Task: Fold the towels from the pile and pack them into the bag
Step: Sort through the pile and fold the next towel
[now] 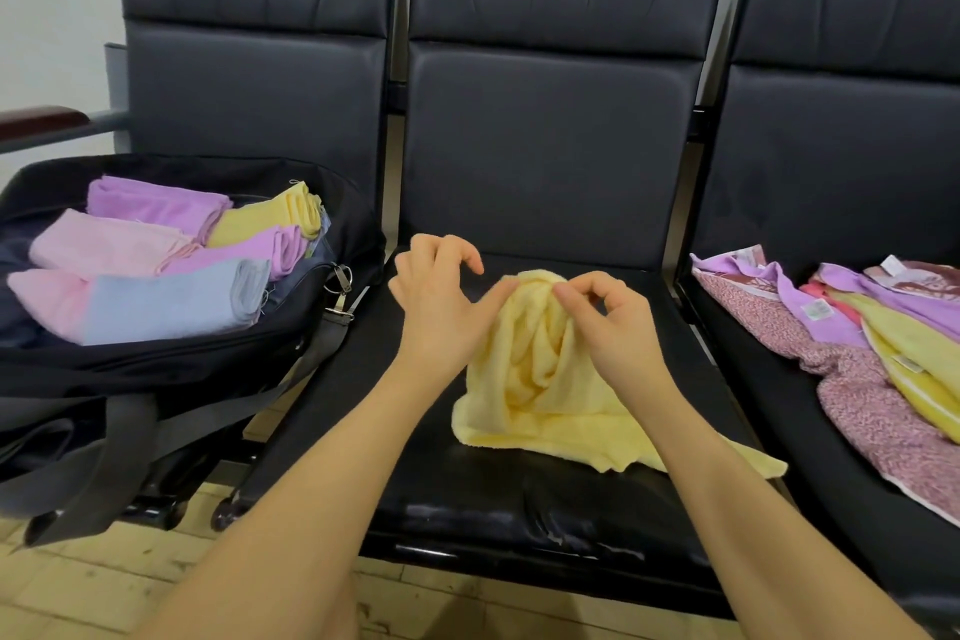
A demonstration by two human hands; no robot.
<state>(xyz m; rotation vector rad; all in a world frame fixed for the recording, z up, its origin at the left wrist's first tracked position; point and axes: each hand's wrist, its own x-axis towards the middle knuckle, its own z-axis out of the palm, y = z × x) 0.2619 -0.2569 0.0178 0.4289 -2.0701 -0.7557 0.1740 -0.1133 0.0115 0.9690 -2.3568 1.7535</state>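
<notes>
Yellow towel point(540, 379) bunched on middle seat point(519, 509), top lifted. Left hand point(436, 301) and right hand point(602, 322) each pinch its upper edge between thumb and fingers, likely hunting corners to spread it for folding. Bag point(171, 359) holds 6 folded towels; pile point(857, 353) waits right.

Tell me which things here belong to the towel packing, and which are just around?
Part of the job:
- yellow towel, pinched by left hand and right hand
- black bag holding folded towels
- towel pile

Just around:
- black seats
- wooden armrest
</notes>
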